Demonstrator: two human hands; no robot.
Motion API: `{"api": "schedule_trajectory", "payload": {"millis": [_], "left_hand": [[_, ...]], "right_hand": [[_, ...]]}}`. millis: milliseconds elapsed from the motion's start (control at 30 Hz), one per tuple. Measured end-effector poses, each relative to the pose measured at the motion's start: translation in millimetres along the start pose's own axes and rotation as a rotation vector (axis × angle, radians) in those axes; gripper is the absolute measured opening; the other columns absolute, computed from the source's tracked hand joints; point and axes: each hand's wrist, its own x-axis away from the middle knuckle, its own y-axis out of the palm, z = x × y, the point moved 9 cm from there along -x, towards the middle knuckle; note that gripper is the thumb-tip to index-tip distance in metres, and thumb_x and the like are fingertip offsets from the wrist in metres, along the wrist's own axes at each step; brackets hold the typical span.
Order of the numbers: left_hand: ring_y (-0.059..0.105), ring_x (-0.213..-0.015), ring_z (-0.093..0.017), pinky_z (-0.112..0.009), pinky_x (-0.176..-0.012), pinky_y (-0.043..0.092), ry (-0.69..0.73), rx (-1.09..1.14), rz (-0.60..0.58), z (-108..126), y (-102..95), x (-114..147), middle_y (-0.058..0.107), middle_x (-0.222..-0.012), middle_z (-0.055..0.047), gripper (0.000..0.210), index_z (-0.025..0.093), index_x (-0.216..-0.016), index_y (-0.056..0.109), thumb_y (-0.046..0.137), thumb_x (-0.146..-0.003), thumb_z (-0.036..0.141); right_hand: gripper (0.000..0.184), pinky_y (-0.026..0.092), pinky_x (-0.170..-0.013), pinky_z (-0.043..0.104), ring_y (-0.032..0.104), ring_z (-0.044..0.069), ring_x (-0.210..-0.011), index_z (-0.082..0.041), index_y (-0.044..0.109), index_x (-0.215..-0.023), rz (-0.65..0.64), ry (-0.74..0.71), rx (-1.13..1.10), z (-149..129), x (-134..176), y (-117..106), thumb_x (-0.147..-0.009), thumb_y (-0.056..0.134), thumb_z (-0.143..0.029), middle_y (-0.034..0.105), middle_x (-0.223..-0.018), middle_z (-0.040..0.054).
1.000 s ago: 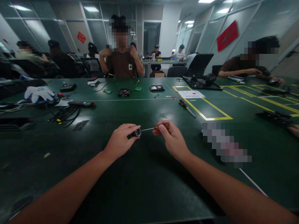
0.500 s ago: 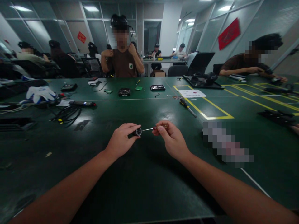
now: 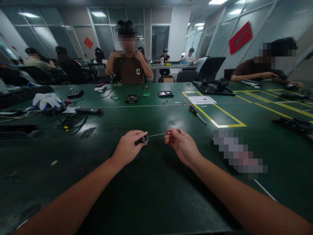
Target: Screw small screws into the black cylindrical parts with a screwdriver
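My left hand is closed round a small dark cylinder, whose round open end with a pale rim faces right. Between thumb and fingers, my right hand grips a thin screwdriver, its handle mostly hidden by the fingers. The slim metal shaft points left and its tip is close to the upper rim of the cylinder; whether they touch I cannot tell. Both hands are above the green table.
A black and yellow screwdriver lies beyond my right hand, near a white paper sheet. Coiled black cable and white gloves are at the left. Small electronic parts lie farther back. A person is across the table.
My right hand has moved slightly right, and its fingers now cover more of the screwdriver's handle. The left hand keeps its hold on the cylinder. The view has tilted up slightly.
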Motion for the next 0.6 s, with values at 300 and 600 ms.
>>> {"api": "schedule_trajectory", "payload": {"millis": [300,600], "left_hand": [[0.070,-0.112,-0.024,-0.046,-0.101,0.060,0.005,-0.013,-0.020,4,1.8,2,0.075,-0.121,-0.008,0.045,0.024,-0.128,0.073,0.078,-0.085,0.009],[0.070,-0.111,-0.024,-0.046,-0.098,0.061,0.021,-0.017,-0.034,9,2.2,3,0.075,-0.121,-0.008,0.046,0.024,-0.127,0.073,0.078,-0.084,0.008]], "right_hand": [[0.026,0.053,-0.080,0.037,0.068,0.018,-0.078,-0.024,0.070,-0.096,-0.054,-0.166,0.210,-12,11,16,-0.088,0.076,-0.047,0.072,-0.085,0.0013],[0.023,0.054,-0.081,0.039,0.069,0.019,-0.080,-0.024,0.069,-0.098,-0.083,-0.245,0.350,-22,16,22,-0.093,0.072,-0.046,0.072,-0.084,0.0019]]}}
